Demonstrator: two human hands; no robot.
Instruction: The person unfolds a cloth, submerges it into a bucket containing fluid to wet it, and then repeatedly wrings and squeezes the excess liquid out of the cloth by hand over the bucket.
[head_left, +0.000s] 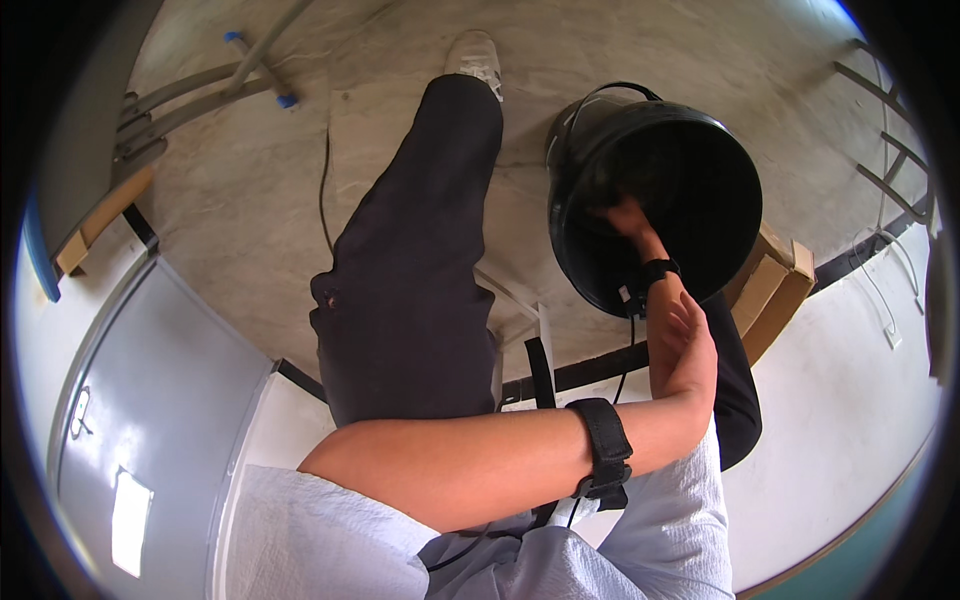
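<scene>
A large black plastic bucket with a raised handle stands tilted towards me, its dark mouth facing the camera. My right hand reaches inside it; the fingers are blurred and dark, and whether they hold anything cannot be told. A black band circles that wrist. My left arm crosses in front of my body, and my left hand lies against my right forearm below the wristband. A black strap is around the left forearm, and a black cable hangs near the bucket's rim.
An open cardboard box stands right of the bucket, near the wall. Metal furniture legs with blue caps are at the upper left; more metal legs are at the far right. A dark cable lies on the floor beside my leg. A grey door is at left.
</scene>
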